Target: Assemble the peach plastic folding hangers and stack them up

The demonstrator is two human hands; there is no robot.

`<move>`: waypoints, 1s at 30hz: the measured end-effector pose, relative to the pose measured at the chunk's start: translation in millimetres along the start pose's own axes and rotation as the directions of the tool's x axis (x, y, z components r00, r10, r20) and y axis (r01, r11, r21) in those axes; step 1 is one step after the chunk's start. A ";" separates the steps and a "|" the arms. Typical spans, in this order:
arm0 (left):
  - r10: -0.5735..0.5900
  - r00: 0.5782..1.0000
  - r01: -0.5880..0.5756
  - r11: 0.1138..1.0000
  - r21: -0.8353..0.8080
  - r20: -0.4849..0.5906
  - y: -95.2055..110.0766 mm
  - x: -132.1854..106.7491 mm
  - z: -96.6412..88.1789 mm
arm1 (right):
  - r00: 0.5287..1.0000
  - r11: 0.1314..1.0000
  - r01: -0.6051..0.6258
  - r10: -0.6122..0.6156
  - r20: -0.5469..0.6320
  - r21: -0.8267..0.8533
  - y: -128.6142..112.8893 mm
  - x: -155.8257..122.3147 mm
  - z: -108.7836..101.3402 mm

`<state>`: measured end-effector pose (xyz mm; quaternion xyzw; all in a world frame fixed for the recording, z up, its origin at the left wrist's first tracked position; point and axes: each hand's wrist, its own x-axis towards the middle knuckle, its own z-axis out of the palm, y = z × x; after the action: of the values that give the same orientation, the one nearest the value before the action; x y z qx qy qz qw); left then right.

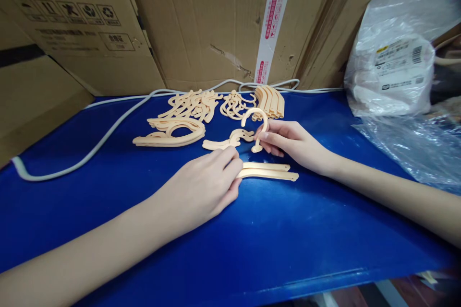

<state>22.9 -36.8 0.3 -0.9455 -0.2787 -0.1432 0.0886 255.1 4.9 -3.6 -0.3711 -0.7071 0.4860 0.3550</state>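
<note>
My left hand [205, 184] rests on the blue table surface [252, 240] and pinches the end of a pair of straight peach plastic bars [268, 171] lying side by side. My right hand [288, 140] holds a peach plastic hook piece [256, 122] upright by its stem, just above the surface. A curved peach arm piece [226, 141] lies between the two hands, touching neither as far as I can tell.
Behind the hands lie piles of peach parts: curved arms [171, 132], curly pieces [192, 104], hooks [234, 104] and straight bars [272, 100]. A white cable [108, 132] runs along the back. Cardboard boxes [201, 24] wall the rear; plastic bags [392, 72] fill the right.
</note>
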 end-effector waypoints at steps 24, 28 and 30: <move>-0.088 0.992 0.102 0.981 -0.168 0.089 1.2 3.4 -7.3 | 0.994 0.995 -0.095 0.094 0.057 0.018 -2.8 -0.6 0.4; -0.108 0.982 0.134 0.977 -0.165 0.157 5.8 10.0 -10.6 | 0.994 0.994 -0.110 0.109 0.028 0.021 -7.9 -1.1 2.3; -0.094 0.980 0.115 0.987 -0.109 0.176 9.8 14.2 -10.6 | 0.994 0.994 -0.109 0.109 -0.005 0.022 -9.2 -0.3 5.1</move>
<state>37.3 -40.4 13.9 -0.9419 -0.3257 -0.0825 0.0005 249.1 0.2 3.7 -0.4067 -0.6794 0.5112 0.3343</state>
